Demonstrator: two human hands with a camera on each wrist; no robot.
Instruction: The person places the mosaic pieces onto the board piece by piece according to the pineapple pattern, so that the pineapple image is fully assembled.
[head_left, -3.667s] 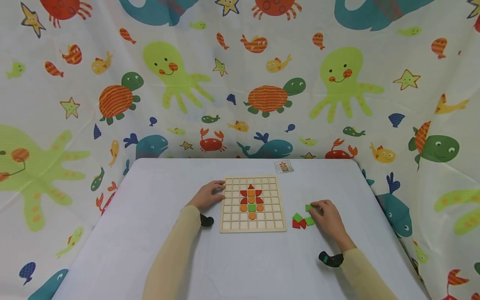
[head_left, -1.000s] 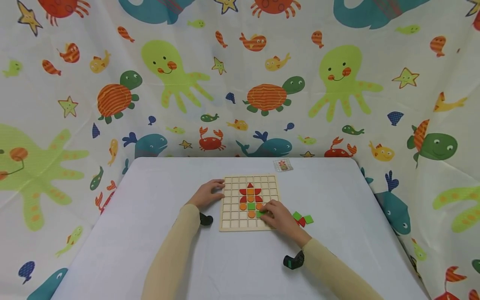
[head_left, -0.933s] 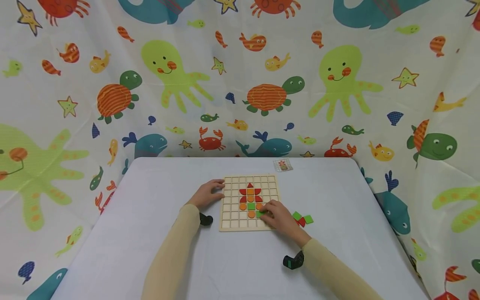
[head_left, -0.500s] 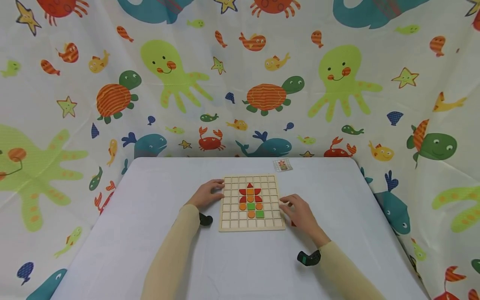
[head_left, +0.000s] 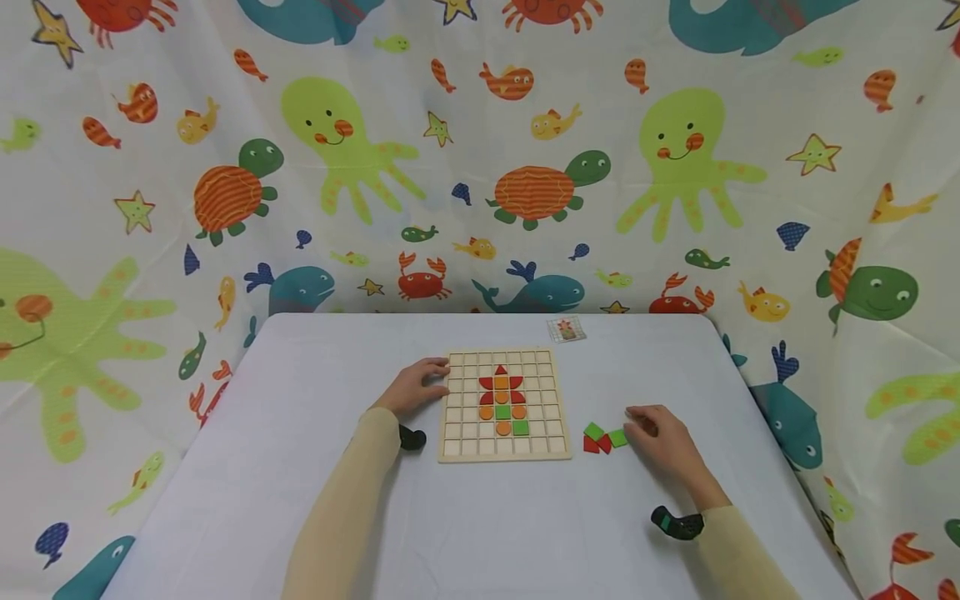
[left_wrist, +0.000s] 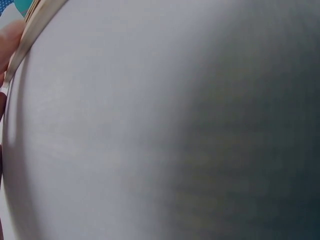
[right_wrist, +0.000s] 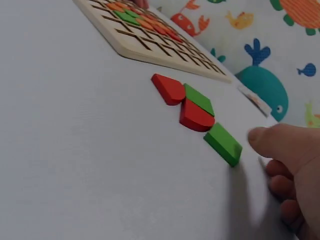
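My left hand (head_left: pixel 412 389) rests its fingertips against the left edge of the wooden grid board (head_left: pixel 465 450). In the left wrist view only a few fingers (left_wrist: pixel 10 42) show at that edge. Red, orange and green tiles form a figure on the board, including a green square tile (head_left: pixel 521 427) at its lower right. To the right of the board, my right hand (head_left: pixel 663 442) hovers beside a loose green tile (right_wrist: pixel 223 144), with nothing held. Its thumb (right_wrist: pixel 280 142) is stretched out near the tile, apart from it; the other fingers are loosely bent.
Two red tiles (right_wrist: pixel 168 90) and another green tile (right_wrist: pixel 199 99) lie against each other between board and right hand. A small picture card (head_left: pixel 566 329) lies near the far edge of the white table (head_left: pixel 337 350). A sea-animal patterned cloth (head_left: pixel 465 108) hangs behind.
My right hand brought a green tile from the pile to the board's lower right, let go there and moved back right to the loose tiles. The left hand stayed at the board's edge.
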